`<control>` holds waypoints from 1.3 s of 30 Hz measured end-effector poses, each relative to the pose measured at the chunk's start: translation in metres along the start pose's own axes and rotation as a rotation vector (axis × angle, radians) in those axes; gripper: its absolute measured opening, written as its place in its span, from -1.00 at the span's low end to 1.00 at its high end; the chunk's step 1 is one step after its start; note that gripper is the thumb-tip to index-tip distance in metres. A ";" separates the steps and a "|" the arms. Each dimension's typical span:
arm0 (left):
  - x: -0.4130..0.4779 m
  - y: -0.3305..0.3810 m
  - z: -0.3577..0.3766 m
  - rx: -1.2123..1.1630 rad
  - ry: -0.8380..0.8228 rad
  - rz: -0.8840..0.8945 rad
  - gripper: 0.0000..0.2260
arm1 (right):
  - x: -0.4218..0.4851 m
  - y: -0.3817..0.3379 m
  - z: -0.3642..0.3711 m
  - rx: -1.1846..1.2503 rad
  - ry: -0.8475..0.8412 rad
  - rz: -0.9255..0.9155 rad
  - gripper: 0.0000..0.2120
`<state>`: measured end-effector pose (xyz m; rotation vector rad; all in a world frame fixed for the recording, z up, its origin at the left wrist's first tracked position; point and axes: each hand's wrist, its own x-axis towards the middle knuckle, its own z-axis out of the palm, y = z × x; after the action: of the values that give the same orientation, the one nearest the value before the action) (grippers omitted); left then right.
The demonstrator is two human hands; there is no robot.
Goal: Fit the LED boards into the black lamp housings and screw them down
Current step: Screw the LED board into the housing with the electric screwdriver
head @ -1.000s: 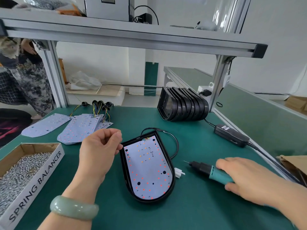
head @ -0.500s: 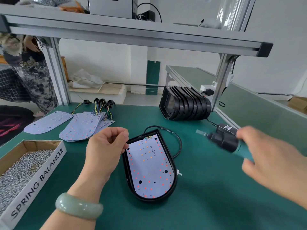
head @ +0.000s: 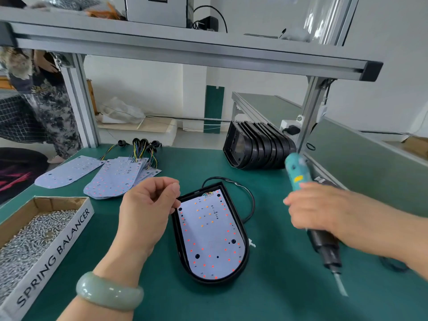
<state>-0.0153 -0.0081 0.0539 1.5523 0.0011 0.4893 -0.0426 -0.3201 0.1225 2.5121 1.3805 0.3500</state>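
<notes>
Two fingertips (head: pixel 174 189) of the left hand (head: pixel 148 212) are pinched together, whether on a screw cannot be told; just beside them lies the LED board (head: pixel 210 235), seated in its black housing (head: pixel 209 281); farther right, the right hand (head: pixel 324 209) grips the screwdriver (head: pixel 326 249), bit (head: pixel 340 286) down; swung across carelessly, that bit may scratch or shift the board.

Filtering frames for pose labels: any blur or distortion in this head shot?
Head view: right hand and electric screwdriver smeared by motion, its bit worst; left hand and LED board in its housing sharp; wide-angle slightly bows the shelf beam; soft even light, no glare on the board.
</notes>
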 end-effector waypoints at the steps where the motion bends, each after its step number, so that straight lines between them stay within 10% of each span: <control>1: 0.000 0.000 0.001 0.001 -0.001 0.000 -0.81 | -0.002 -0.003 0.008 -0.033 -0.010 -0.033 -0.75; 8: -0.003 0.000 0.002 -0.007 -0.020 -0.025 -0.82 | -0.018 -0.011 0.056 -0.029 -0.077 0.153 -0.86; 13: -0.002 -0.001 0.005 -0.050 -0.025 -0.085 -0.81 | -0.010 -0.021 0.057 0.272 -0.051 1.079 -0.50; 17: -0.005 -0.001 0.007 -0.051 -0.052 -0.101 -0.84 | 0.019 -0.028 0.058 0.360 -0.389 1.225 -0.55; 22: -0.003 0.001 0.004 -0.150 -0.051 -0.159 -0.84 | 0.025 -0.019 0.047 1.318 0.177 1.537 -0.84; 26: -0.007 0.002 0.007 -0.229 -0.094 -0.208 -0.83 | 0.044 -0.025 0.036 1.811 0.880 1.360 -0.92; 29: -0.009 0.004 0.008 -0.265 -0.121 -0.201 -0.82 | 0.065 -0.036 0.024 2.074 1.337 0.874 -0.90; 34: -0.014 0.008 0.010 -0.281 -0.160 -0.211 -0.81 | 0.088 -0.049 0.027 2.367 1.388 0.273 -0.33; 39: -0.022 0.014 0.017 -0.244 -0.228 -0.233 -0.75 | 0.094 -0.055 0.037 2.354 1.498 0.452 -0.69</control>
<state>-0.0345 -0.0320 0.0615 1.3398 -0.0506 0.1212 -0.0251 -0.2160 0.0778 4.9417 2.0295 1.9740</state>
